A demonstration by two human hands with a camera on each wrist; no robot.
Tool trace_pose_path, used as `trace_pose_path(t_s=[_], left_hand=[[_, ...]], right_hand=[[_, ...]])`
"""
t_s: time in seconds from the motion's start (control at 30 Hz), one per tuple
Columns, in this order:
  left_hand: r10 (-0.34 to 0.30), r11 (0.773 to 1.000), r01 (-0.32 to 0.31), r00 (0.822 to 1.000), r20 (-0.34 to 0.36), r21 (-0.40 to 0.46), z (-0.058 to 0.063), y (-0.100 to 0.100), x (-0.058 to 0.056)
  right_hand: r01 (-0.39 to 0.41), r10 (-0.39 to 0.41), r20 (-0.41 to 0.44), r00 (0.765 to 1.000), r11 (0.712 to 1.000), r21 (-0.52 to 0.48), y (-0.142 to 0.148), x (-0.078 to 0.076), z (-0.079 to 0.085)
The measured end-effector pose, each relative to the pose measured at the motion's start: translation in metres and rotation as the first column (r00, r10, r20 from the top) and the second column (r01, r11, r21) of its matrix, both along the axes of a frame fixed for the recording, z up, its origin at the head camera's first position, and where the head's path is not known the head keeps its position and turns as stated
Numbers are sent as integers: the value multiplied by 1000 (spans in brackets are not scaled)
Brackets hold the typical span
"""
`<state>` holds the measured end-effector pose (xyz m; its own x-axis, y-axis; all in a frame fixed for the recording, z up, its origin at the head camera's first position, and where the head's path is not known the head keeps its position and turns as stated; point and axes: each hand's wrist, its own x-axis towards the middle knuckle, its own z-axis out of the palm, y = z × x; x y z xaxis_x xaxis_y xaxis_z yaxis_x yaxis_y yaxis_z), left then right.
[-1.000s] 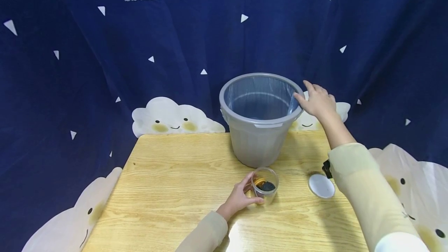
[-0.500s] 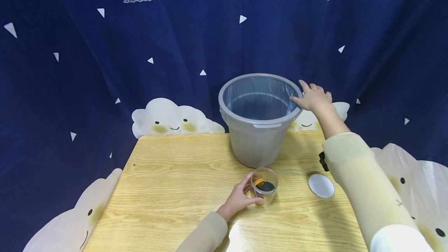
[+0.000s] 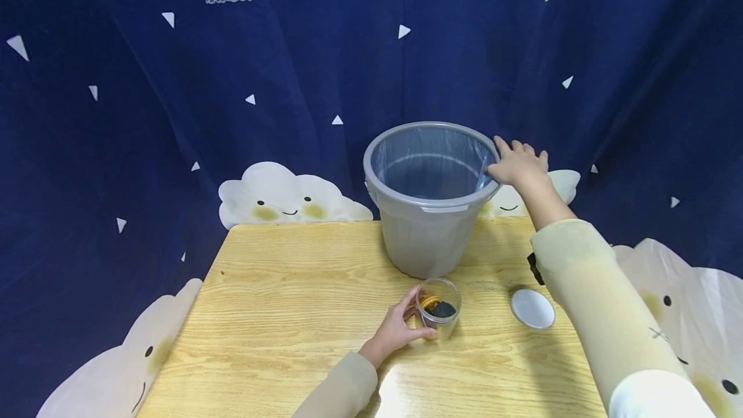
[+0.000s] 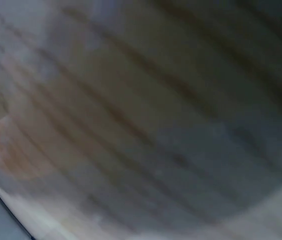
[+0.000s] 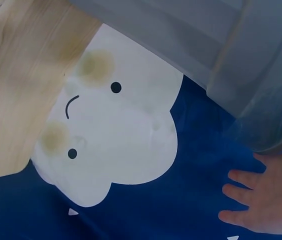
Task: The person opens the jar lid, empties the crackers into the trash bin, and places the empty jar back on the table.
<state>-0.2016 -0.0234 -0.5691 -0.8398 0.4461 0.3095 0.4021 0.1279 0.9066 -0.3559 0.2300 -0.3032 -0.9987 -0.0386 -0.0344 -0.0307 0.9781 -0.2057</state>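
Observation:
My left hand [image 3: 397, 329] grips a clear round jar [image 3: 449, 326] on the table, thumb on the near side and fingers round the left. Inside the jar lie a ridged orange-yellow piece [image 3: 429, 302] and a black piece [image 3: 444, 309], kind not clear. At the right of a grey bin [image 3: 429, 237], my right hand [image 3: 519, 165] is at the rim, its thumb towards the inside and its fingers spread outside. The right wrist view shows that hand [image 5: 271, 195] beside the bin's wall [image 5: 181, 35]. The left wrist view is blurred and shows wood grain at close range.
A blue see-through bag [image 3: 432, 173] lines the bin. On the wooden table [image 3: 278, 302] a round white lid [image 3: 533, 308] lies to the right of the jar. Behind the table hangs a dark blue curtain [image 3: 302, 57] printed with clouds and triangles.
My right hand has shifted slightly left and a little lower, closer against the bin's rim. The left hand and the jar stay where they were.

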Motion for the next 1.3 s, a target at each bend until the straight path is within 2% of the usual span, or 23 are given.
trace_pose_path(t_s=[0.23,0.6,0.7,0.93,1.13,1.3], left_hand=[[9,1000,-9,1000,-5,-7,-1,1,2],[4,1000,-4,1000,21,0,0,3,4],[6,1000,-6,1000,13,0,-4,5,3],[33,999,-33,999,-21,-30,-25,14,-3],[26,999,-26,1000,-10,-21,-27,18,-2],[65,997,-64,998,11,-51,-26,23,1]], right_hand=[[-13,15,66,998,1000,-21,2,0,0],[-18,21,67,998,999,-38,2,2,2],[-20,23,77,997,999,-40,2,2,2],[-25,28,91,995,999,-34,2,1,2],[-22,25,95,995,999,-34,0,1,2],[-21,24,96,995,999,-37,1,2,3]])
